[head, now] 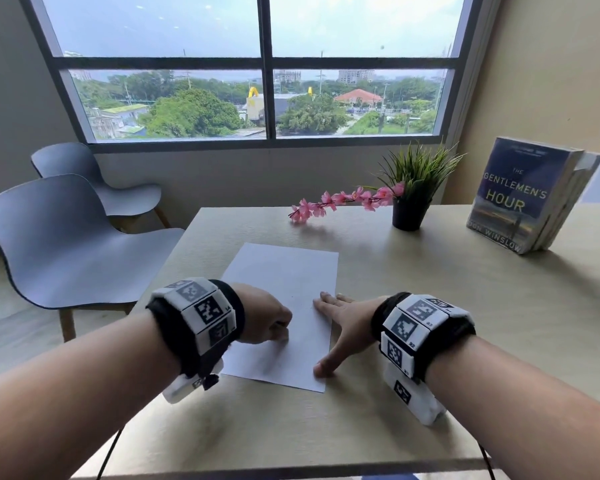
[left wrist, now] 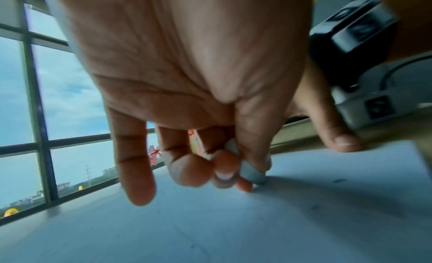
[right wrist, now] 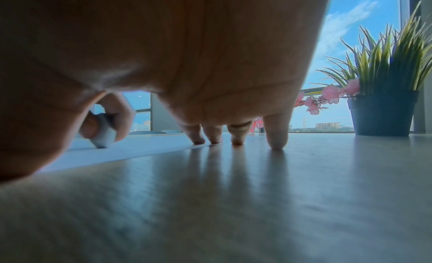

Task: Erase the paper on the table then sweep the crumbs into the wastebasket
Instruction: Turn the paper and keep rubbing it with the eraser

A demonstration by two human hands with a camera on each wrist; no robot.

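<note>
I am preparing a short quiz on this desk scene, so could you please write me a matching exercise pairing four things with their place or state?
Things:
1. eraser
2. right hand
3. book
4. pink flower sprig

Places or states:
a. standing upright at the table's far right
b. fingers spread flat, pressing on the paper's right edge
c. pinched in the left hand, tip on the paper
d. leaning out of the dark plant pot

Pairs: 1-c, 2-b, 3-a, 4-d
</note>
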